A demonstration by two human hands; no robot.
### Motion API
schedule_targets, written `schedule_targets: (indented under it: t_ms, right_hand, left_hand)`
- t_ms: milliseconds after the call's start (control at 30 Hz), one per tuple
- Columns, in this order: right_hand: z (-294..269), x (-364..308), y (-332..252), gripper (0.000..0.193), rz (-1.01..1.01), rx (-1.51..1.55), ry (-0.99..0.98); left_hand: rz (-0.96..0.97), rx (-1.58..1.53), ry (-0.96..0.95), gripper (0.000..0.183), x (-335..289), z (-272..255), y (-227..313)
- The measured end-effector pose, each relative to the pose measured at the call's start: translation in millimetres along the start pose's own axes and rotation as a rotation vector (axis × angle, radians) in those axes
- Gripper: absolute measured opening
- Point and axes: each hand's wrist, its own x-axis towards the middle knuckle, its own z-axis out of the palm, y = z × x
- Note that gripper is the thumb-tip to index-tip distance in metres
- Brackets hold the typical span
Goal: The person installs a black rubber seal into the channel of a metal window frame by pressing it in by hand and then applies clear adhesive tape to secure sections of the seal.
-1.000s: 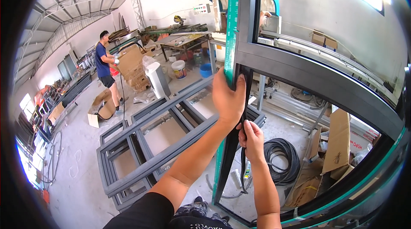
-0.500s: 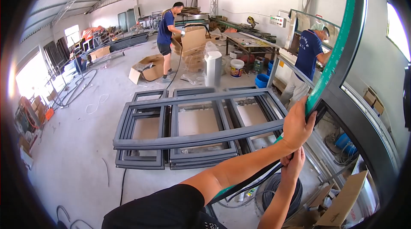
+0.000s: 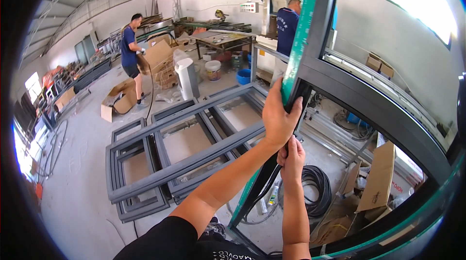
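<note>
A dark grey metal window frame (image 3: 335,73), partly covered with green protective film (image 3: 302,27), stands upright and tilted in front of me. My left hand (image 3: 281,119) is wrapped round its upright bar, just below the height of the crossbar. Right below it, my right hand (image 3: 292,159) is closed on a thin black strip (image 3: 274,182) that runs down along the bar; the fingers hide part of it. The strip looks like a rubber seal.
Several grey frames (image 3: 145,181) lie stacked on the floor to the left. A coil of black strip (image 3: 318,192) and an open cardboard box (image 3: 378,177) lie at the lower right. Two people work farther back, one by a cardboard box (image 3: 121,99), one behind the green-filmed bar.
The view has swung right, so the frame and both hands appear farther left. My left hand still grips the bar, with my right hand just below it.
</note>
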Motion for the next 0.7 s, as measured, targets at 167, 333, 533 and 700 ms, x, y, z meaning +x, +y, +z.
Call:
schedule_targets:
  t_ms: [167, 333, 533, 700]
  right_hand:
    - [1.5, -1.9, -1.2, 0.03, -0.024, 0.004, 0.025]
    - [0.9, -6.2, 8.3, 0.031, -0.169, -0.171, 0.135]
    - [-0.7, -3.8, 14.3, 0.031, -0.267, -0.257, 0.192]
    - [-2.0, -2.8, 14.3, 0.028, -0.268, -0.263, 0.183]
  left_hand:
    - [-0.108, -0.087, -0.009, 0.051, 3.6, 1.5, 5.5]
    - [-0.183, -0.154, 0.01, 0.042, 7.0, 2.5, 9.1]
    - [-0.172, -0.177, -0.008, 0.04, 7.7, 3.7, 9.9]
    - [-0.144, -0.105, 0.036, 0.038, 4.8, 6.0, 7.6]
